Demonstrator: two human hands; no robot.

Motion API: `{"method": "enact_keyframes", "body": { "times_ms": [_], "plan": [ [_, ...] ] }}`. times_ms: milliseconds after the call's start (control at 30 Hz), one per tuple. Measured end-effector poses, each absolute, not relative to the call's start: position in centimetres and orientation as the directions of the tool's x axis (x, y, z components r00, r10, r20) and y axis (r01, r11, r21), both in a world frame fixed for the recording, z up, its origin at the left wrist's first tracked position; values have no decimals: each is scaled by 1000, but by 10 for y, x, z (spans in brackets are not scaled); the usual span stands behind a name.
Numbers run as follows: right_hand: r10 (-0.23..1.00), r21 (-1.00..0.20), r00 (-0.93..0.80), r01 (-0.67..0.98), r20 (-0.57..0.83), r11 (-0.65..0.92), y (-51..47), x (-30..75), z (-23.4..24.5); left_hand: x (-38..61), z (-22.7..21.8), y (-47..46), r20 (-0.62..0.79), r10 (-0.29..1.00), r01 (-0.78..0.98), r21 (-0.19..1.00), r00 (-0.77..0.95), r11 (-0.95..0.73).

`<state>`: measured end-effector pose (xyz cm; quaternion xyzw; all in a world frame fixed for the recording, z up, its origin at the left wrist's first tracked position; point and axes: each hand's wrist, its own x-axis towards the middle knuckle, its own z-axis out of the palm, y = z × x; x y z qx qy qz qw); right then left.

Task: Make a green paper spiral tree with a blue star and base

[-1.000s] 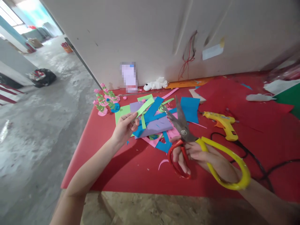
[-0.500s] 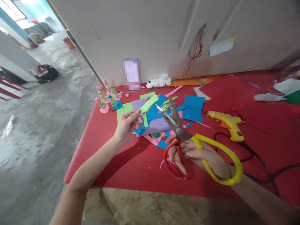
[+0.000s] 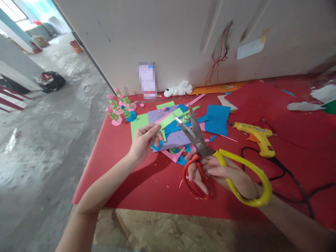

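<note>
My left hand pinches the lower end of a light green paper strip between thumb and fingers. In my right hand is a pair of scissors, one handle loop red and the other yellow. Their blades are parted, with the tips close to the strip's far end; whether they touch it I cannot tell. Beneath both lie purple paper, a blue paper sheet, pink scraps and a rolled green paper coil.
Small paper flowers stand on pink and blue bases at the table's left edge. A yellow glue gun with a black cord lies on the right of the red tabletop. A phone-like upright item, blurred out, leans on the wall.
My left hand has shifted slightly right, bringing the green strip nearer the scissor tips. The right hand and scissors stay almost where they were, blades still parted.
</note>
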<state>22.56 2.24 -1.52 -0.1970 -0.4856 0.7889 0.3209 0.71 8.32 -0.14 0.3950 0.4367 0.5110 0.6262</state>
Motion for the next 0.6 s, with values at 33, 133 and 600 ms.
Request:
{"method": "enact_keyframes", "body": {
  "times_ms": [33, 133, 600],
  "plan": [
    [703, -893, -712, -316, 0, -320, 23, 225, -14, 8, -1, 82, -146, 984, -290, 942, 101, 170],
    [710, -895, -705, -316, -1, -315, 22, 226, -12, 9, -1, 81, -140, 986, -290, 943, 87, 160],
    [693, -893, -721, -309, -5, -327, 21, 227, -17, 8, -3, 82, -108, 993, -291, 950, 40, 115]
  ]
}}
